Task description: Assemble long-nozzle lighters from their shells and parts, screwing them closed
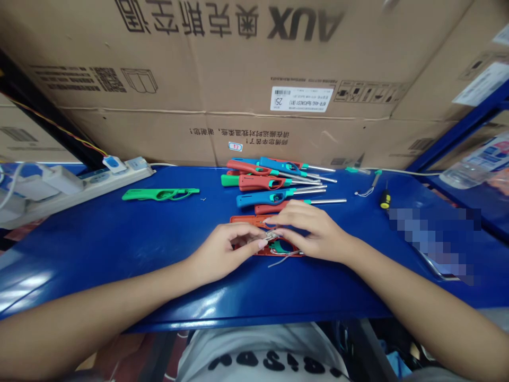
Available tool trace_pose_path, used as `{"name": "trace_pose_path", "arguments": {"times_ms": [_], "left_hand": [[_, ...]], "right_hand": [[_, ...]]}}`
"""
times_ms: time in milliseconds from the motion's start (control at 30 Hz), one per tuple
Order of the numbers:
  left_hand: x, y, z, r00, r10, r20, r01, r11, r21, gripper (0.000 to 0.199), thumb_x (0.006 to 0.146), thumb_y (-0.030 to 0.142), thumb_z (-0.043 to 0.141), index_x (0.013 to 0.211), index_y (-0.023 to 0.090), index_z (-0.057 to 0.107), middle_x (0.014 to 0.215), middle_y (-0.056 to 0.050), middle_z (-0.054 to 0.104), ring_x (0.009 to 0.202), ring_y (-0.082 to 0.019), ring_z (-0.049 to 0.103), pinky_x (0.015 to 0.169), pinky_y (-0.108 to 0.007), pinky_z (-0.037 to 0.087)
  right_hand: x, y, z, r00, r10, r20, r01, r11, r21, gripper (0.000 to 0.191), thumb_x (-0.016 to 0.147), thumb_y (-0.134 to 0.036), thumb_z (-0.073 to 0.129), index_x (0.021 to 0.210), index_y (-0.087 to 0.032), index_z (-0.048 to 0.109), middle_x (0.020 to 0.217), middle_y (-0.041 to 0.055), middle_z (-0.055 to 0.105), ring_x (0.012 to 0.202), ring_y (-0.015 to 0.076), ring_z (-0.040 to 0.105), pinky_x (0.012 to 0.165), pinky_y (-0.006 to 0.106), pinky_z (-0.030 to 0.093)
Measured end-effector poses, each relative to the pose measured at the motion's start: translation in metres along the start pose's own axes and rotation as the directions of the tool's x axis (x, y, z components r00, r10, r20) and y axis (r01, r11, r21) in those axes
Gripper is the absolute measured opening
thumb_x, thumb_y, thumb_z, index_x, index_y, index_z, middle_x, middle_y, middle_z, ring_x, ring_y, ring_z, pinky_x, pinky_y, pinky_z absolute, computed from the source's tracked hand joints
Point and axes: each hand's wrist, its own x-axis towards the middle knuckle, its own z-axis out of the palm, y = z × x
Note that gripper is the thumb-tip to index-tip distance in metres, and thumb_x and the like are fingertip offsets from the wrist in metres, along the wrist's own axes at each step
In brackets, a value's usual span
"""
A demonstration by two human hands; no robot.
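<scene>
My left hand (228,246) pinches a small silvery metal part (270,235) between thumb and fingers. From the other side, the thumb and fingertips of my right hand (314,229) close on the same part. Under both hands lies an opened orange-red lighter casing (242,218), its halves partly covered by my fingers. A teal piece (281,246) shows inside the nearer half. A thin grey tube or wire (280,260) curves out toward the front edge. Just behind the hands are several long-nosed lighters (262,199) in red, blue and green, with metal barrels pointing right.
A green lighter casing (159,194) lies to the left, near a white power strip (99,183) with plugs. At right are a yellow-black screwdriver (385,199) and a blurred flat object (433,244). A large cardboard box (222,79) stands behind the blue tabletop (159,233).
</scene>
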Motion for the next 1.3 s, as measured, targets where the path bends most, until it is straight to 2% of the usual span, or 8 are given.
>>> {"name": "trace_pose_path", "arguments": {"times_ms": [233,300,400,467,667,767,1000,1300], "left_hand": [[0.002,0.004,-0.002,0.998,-0.056,-0.029,0.05,0.983,-0.177,0.022,0.096,0.036,0.06,0.098,0.015,0.066,0.082,-0.001,0.07,0.069,-0.011,0.063,0.069,-0.024,0.052],[0.004,0.004,-0.002,0.996,-0.079,-0.034,0.069,0.968,-0.243,0.023,0.096,0.038,0.06,0.098,0.015,0.062,0.08,0.0,0.068,0.068,-0.01,0.063,0.068,-0.023,0.053],[0.006,0.003,-0.003,0.994,-0.097,-0.049,0.079,0.955,-0.284,0.025,0.096,0.04,0.06,0.097,0.016,0.059,0.078,0.001,0.066,0.067,-0.01,0.063,0.067,-0.023,0.054],[0.006,0.003,-0.003,0.994,-0.096,-0.058,0.076,0.957,-0.281,0.026,0.096,0.041,0.06,0.097,0.016,0.058,0.078,0.002,0.065,0.066,-0.01,0.063,0.066,-0.023,0.054],[0.004,0.005,-0.003,0.99,-0.127,-0.057,0.111,0.966,-0.234,0.029,0.094,0.043,0.061,0.101,0.015,0.059,0.076,0.001,0.065,0.063,-0.009,0.061,0.063,-0.022,0.054],[0.003,0.006,-0.003,0.985,-0.16,-0.06,0.144,0.965,-0.221,0.033,0.093,0.047,0.061,0.103,0.015,0.06,0.073,0.002,0.064,0.059,-0.01,0.06,0.057,-0.022,0.053],[0.002,0.011,-0.004,0.977,-0.195,-0.082,0.172,0.957,-0.232,0.035,0.092,0.051,0.061,0.1,0.017,0.058,0.07,0.003,0.06,0.049,-0.008,0.054,0.047,-0.02,0.048],[-0.001,0.011,-0.004,0.978,-0.21,0.01,0.207,0.953,-0.223,0.037,0.093,0.05,0.059,0.105,0.015,0.059,0.067,0.003,0.059,0.053,-0.01,0.056,0.052,-0.022,0.05]], "right_hand": [[0.002,-0.009,-0.008,0.973,0.224,-0.064,-0.225,0.974,-0.007,0.013,0.098,-0.024,0.055,0.106,-0.02,0.065,0.094,0.0049,0.067,0.086,0.0167,0.062,0.078,0.032,0.051],[0.003,-0.014,-0.014,0.958,0.239,0.156,-0.236,0.971,-0.035,0.012,0.095,-0.031,0.062,0.098,-0.019,0.063,0.093,0.0033,0.064,0.081,0.0154,0.06,0.071,0.029,0.047],[0.002,-0.022,-0.018,0.8,0.235,0.553,-0.198,0.972,-0.126,0.016,0.092,-0.035,0.067,0.098,-0.021,0.063,0.1,0.002,0.062,0.073,0.0128,0.055,0.062,0.026,0.039],[0.001,-0.023,-0.016,0.725,0.264,0.636,-0.208,0.964,-0.163,0.008,0.096,-0.029,0.061,0.098,-0.021,0.064,0.1,0.0018,0.06,0.07,0.0118,0.053,0.062,0.026,0.037],[-0.001,-0.014,-0.007,0.784,0.349,0.514,-0.407,0.913,0.002,0.004,0.096,-0.019,0.059,0.093,-0.017,0.061,0.095,0.0022,0.063,0.08,0.0126,0.057,0.071,0.025,0.043],[-0.001,-0.009,-0.003,0.79,0.432,0.434,-0.511,0.856,0.08,0.006,0.093,-0.015,0.06,0.088,-0.017,0.061,0.081,-0.0004,0.063,0.07,0.0105,0.057,0.065,0.023,0.044],[0.0,-0.009,0.009,0.531,0.675,0.513,-0.848,0.423,0.32,0.007,0.094,-0.026,0.058,0.091,-0.019,0.055,0.055,-0.007,0.057,0.042,0.0104,0.057,0.041,0.02,0.048],[-0.003,0.001,0.011,0.618,0.649,0.444,-0.779,0.426,0.46,0.025,0.088,-0.04,0.07,0.091,-0.017,0.06,0.06,-0.0043,0.06,0.049,0.0096,0.06,0.044,0.02,0.054]]}}
